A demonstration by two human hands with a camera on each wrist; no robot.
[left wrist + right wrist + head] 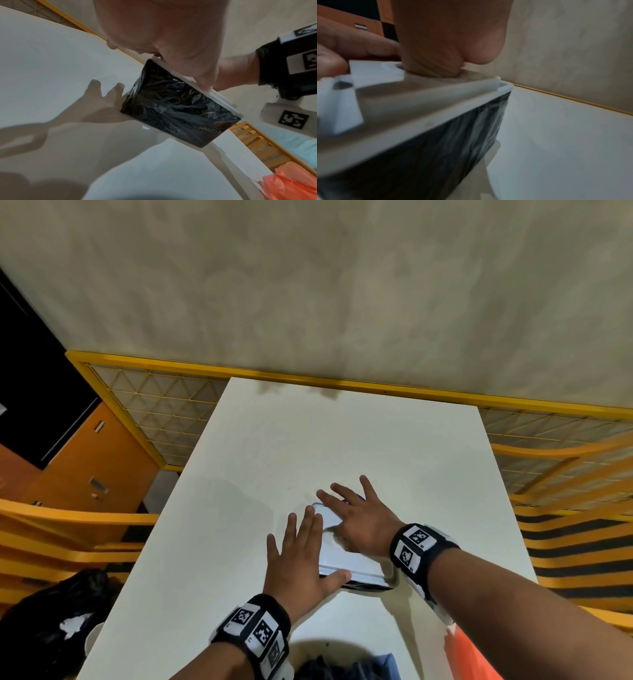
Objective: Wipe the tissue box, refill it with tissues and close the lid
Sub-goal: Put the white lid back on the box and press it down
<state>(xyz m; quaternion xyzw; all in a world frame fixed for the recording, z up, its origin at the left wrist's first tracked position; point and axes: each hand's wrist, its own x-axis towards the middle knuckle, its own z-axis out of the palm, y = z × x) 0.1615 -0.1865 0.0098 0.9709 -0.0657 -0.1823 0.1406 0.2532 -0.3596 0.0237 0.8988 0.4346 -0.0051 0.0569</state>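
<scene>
Head view: tissue box (352,568) in the middle of the white tabletop (342,440), white lid (329,517) on top, dark sides just visible at the near edge. Right hand (363,520) flat on the lid, fingers (334,497) straight and spread, clamped on nothing. Left hand (298,553) along the box's left edge, fingers straight and close together, thumb against the near corner. Probably the closing step: lid being pressed home. Best done with even downward pressure from both palms, the left steadying the box so it cannot skid on the smooth top, then a check along each edge for a gap. No cloth or loose tissues in sight.

Left wrist view: box wrapped in crinkled black film, white lid rim under the thumb; hand shadow across the tabletop; orange cloth (291,186) at the lower right corner.

Right wrist view: heel of the palm bearing on the lid, near the recessed opening; lid apparently seated along the visible rim, though blurred.

Surroundings: plain beige wall (342,285) behind, yellow-framed mesh panel (154,402) at the tabletop's far edge, orange cabinet (85,463) to the left, black bag (58,621) low at left.
</scene>
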